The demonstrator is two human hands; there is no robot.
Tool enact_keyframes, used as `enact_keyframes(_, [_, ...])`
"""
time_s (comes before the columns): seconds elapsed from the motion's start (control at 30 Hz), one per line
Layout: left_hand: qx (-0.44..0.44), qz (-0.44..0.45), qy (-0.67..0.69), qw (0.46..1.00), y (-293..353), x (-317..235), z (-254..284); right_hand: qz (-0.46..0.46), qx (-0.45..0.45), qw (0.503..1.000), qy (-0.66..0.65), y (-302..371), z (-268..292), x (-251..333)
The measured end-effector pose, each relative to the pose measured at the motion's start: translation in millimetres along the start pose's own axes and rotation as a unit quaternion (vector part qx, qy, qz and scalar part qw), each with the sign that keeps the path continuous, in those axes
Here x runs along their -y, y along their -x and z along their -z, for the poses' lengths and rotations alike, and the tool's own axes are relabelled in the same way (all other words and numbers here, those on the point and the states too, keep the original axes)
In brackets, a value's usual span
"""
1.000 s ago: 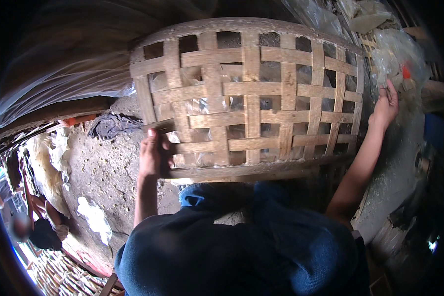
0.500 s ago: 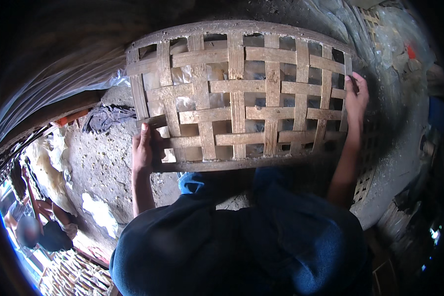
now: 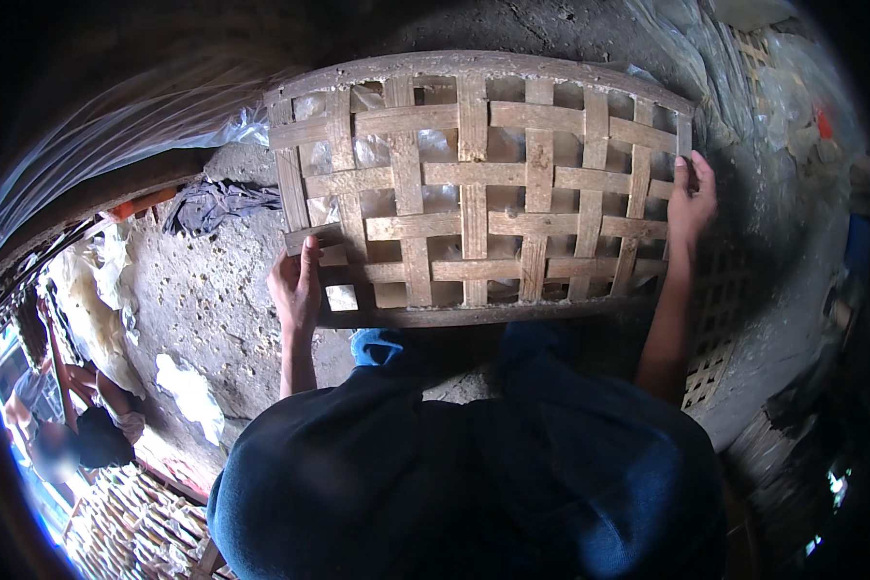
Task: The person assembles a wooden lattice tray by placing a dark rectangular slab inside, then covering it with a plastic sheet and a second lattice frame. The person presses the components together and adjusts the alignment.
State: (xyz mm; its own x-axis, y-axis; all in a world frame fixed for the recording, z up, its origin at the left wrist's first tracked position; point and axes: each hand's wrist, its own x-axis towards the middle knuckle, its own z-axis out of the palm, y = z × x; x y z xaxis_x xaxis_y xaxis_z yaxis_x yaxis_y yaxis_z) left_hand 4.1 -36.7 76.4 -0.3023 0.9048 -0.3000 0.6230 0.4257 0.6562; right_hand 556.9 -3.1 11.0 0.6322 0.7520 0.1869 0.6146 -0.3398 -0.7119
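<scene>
A large woven bamboo tray with open square gaps and a wooden frame is held up before my legs. My left hand is closed on its lower left edge, thumb on the front strip. At the right edge, my right hand grips the side, thumb in front and fingers around behind. Through the gaps show crumpled clear plastic and pale shapes that I cannot make out.
Dark crumpled cloth and white plastic lie on the dirty floor to the left. Plastic sheeting hangs at the right, near another woven tray. A person is at the far left beside a rack of pale sticks.
The tray has shifted slightly in view, its left end a little to the right. My left hand has moved right with it; both hands keep their hold.
</scene>
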Motion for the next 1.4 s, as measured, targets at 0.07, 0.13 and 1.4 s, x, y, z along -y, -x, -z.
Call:
enact_keyframes(0.07, [-0.009,-0.041,0.014,0.999,0.9,6.0,0.4,0.001,-0.002,1.000,-0.027,3.5,-1.5,1.4])
enact_keyframes(0.13, [0.003,-0.063,0.024,0.998,1.8,11.3,3.3,0.023,-0.012,1.000,-0.012,7.9,-3.1,-0.3])
enact_keyframes(1.4, [0.022,0.009,0.316,0.949,-24.4,81.3,-10.9,0.300,0.305,0.904,0.004,132.9,-64.3,125.3])
